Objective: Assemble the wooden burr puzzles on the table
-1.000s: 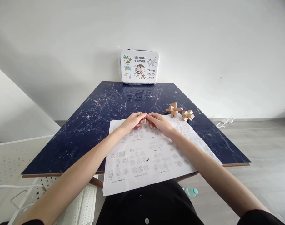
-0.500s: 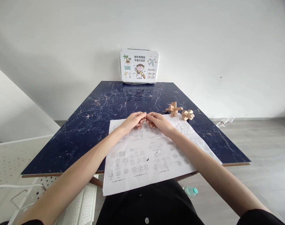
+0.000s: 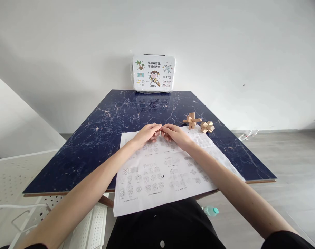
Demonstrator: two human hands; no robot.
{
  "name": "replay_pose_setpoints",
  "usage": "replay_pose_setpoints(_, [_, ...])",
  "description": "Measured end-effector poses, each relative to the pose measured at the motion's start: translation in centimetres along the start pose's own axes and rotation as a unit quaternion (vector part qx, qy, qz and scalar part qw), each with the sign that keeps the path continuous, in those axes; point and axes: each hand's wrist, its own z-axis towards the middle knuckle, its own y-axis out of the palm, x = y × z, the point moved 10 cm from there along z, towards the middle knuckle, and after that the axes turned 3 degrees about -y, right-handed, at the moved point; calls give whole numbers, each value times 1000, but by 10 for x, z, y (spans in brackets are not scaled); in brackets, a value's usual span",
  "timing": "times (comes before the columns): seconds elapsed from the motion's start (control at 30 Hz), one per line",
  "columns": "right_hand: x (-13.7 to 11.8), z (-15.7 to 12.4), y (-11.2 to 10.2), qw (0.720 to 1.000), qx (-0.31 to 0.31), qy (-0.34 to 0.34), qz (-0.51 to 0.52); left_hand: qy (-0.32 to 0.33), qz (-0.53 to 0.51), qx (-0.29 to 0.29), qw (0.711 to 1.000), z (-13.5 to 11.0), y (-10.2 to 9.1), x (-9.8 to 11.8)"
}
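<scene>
My left hand [image 3: 149, 133] and my right hand [image 3: 173, 134] meet over the far part of a printed instruction sheet [image 3: 152, 188]. Both are closed, thumbs and fingertips pinched together and touching at the middle. Whatever they may hold is hidden behind the fingers. Just right of my right hand stands a wooden burr puzzle [image 3: 192, 121] with crossing bars. Beside it sits a second wooden puzzle [image 3: 207, 127], a cluster of faceted blocks, by the paper's far right edge. Small line diagrams cover the sheet, which hangs over the table's near edge.
The sheet lies on a dark blue marbled table [image 3: 77, 155]. A white case [image 3: 154, 73] with cartoon prints stands at the back against the wall. Below on the right is a bottle with a teal cap [image 3: 211, 211]. White perforated shelving [image 3: 91, 221] stands at lower left.
</scene>
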Motion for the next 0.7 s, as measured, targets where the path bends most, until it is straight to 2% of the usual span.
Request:
replay_pose_setpoints(0.43, [1,0,-1,1000,3,6,5,-6,0,0,1000,-2,1,2])
replay_pose_setpoints(0.57, [1,1,-7,999,43,2,32,-9,-7,-1,1000,-1,1,0])
replay_pose_setpoints(0.7, [-4,1,-25,991,119,-29,51,-17,-11,2,1000,-1,1,-1])
